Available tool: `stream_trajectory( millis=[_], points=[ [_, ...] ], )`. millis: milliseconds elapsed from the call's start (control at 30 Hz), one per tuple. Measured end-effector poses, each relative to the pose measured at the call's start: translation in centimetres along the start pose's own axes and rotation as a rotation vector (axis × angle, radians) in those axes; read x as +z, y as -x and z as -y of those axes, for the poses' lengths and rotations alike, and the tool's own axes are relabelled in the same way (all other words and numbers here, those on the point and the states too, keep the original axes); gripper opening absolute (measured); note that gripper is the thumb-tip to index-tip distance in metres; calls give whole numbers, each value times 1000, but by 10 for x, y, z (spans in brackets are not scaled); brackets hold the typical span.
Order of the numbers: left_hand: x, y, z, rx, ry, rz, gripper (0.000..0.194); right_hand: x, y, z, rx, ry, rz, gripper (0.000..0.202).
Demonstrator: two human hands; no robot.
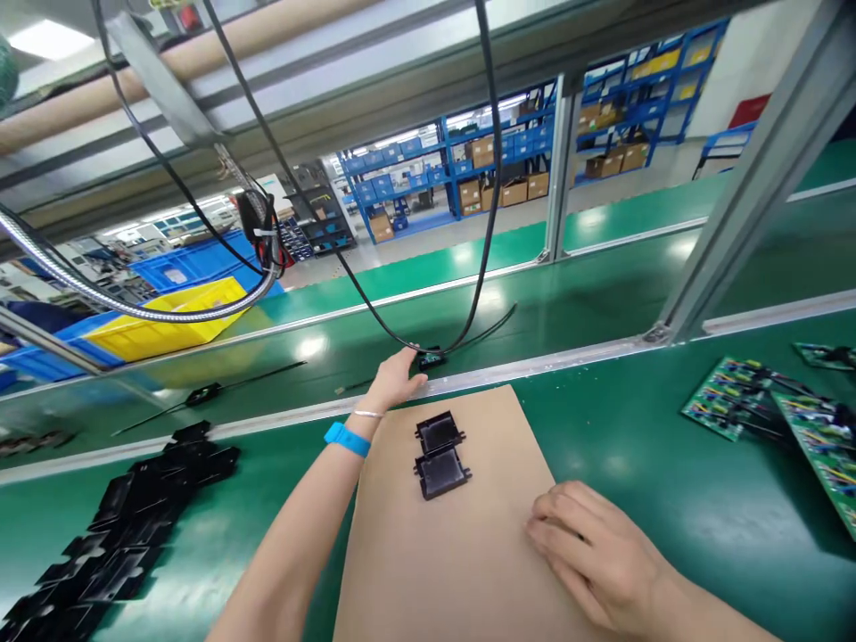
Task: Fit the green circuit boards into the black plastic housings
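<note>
I had the left hand (394, 379) at the device (432, 360), grip unclear; the right hand (598, 548) lay slack over the cardboard (428, 571).

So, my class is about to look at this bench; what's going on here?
A person works at a green bench. Their left hand is stretched out beside a small dark part; whether its fingers hold it is unclear. The right hand is loosely curled at the edge of a brown cardboard sheet. On the sheet lie two black trays. More black pieces are piled left, with wired circuit boards right.
</note>
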State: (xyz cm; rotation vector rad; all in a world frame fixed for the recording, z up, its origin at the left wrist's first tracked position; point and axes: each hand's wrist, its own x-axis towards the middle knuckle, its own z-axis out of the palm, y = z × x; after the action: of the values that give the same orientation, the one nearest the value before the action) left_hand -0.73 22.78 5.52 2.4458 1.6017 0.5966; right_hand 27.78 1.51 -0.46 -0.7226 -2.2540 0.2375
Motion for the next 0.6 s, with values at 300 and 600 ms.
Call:
stream_trajectory(
  millis=[300, 600],
  points=[
    [23, 105, -32, 236, 35, 117, 47, -19, -21, 14, 2, 145, 36, 21],
    [41, 141, -19, 270, -2, 99, 27, -163, 52, -42, 504, 672, 3, 31]
  ],
)
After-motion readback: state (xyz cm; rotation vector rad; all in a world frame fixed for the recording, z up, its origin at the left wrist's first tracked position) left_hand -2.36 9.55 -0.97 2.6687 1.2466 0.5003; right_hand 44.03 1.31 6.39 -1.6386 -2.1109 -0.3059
